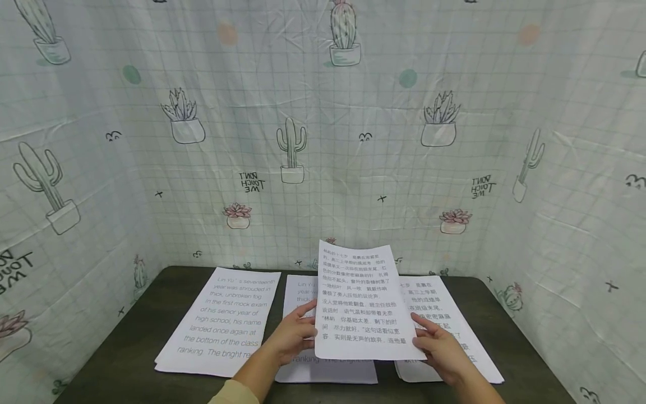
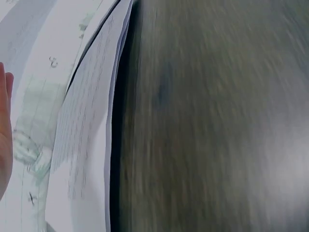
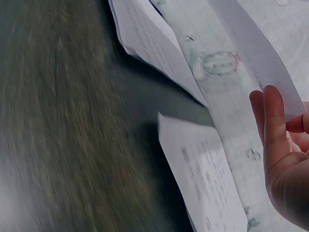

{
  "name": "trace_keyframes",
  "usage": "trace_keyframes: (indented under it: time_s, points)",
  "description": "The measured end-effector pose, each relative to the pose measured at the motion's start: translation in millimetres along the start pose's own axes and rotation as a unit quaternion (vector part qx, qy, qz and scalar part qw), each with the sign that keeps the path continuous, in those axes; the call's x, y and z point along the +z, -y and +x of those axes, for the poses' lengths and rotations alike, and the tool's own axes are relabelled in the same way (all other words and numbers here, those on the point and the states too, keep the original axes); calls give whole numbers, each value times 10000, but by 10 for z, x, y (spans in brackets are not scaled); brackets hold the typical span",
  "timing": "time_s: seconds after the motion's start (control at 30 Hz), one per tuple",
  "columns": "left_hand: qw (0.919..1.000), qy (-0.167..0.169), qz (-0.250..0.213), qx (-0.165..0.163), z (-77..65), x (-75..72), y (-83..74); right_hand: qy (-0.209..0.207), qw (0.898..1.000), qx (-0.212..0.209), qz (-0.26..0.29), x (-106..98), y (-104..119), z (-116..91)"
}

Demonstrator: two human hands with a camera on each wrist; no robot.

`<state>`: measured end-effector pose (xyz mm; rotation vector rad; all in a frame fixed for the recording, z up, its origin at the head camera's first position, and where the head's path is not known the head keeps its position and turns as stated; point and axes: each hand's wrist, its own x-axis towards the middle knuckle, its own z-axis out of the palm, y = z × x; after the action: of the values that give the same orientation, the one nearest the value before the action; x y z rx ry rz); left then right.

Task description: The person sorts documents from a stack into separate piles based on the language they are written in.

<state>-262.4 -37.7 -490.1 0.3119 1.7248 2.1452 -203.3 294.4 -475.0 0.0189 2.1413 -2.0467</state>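
Observation:
A white sheet of paper (image 1: 358, 308) printed with Chinese characters is held up over the middle stack. My left hand (image 1: 292, 338) holds its left edge; in the left wrist view only part of that hand (image 2: 5, 135) shows. My right hand (image 1: 440, 349) pinches the sheet's lower right edge, and in the right wrist view the sheet (image 3: 270, 58) sits between its fingers and thumb. Below lies the middle stack (image 1: 323, 370) with English print, partly hidden by the sheet. To the right is a stack with Chinese print (image 1: 471, 336), partly behind the right hand.
Another English-printed stack (image 1: 217, 325) lies at the left of the dark table (image 1: 121, 336). A light curtain (image 1: 323, 202) with cactus drawings hangs behind the table and on both sides.

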Motion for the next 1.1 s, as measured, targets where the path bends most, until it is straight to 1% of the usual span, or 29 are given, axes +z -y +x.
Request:
trace_keyframes:
  time_s: [0.13, 0.37, 0.53, 0.7, 0.83, 0.97, 1.1]
  points:
    - [10000, -27, -48, -53, 84, 195, 12, -56, 10000, 39, -1, -183, 12, -61]
    - [9999, -109, 28, -127, 180, 517, 39, -357, 9992, 161, -78, -469, 26, -147]
    - [9998, -169, 39, -102, 242, 707, 69, -672, 9973, 257, -157, -616, 24, -197]
    - [9992, -362, 107, -102, 328, 865, 136, -849, 9956, 366, -118, -753, 2, -238]
    - [9977, -607, 268, -128, 380, 990, 199, -856, 9955, 397, -71, -865, -21, -262]
    - [9958, -835, 330, -203, 399, 1109, 242, -810, 9956, 429, -218, -971, -34, -284]
    - [9955, -877, 280, -217, 402, 1208, 277, -727, 9955, 479, -385, -1067, -40, -298]
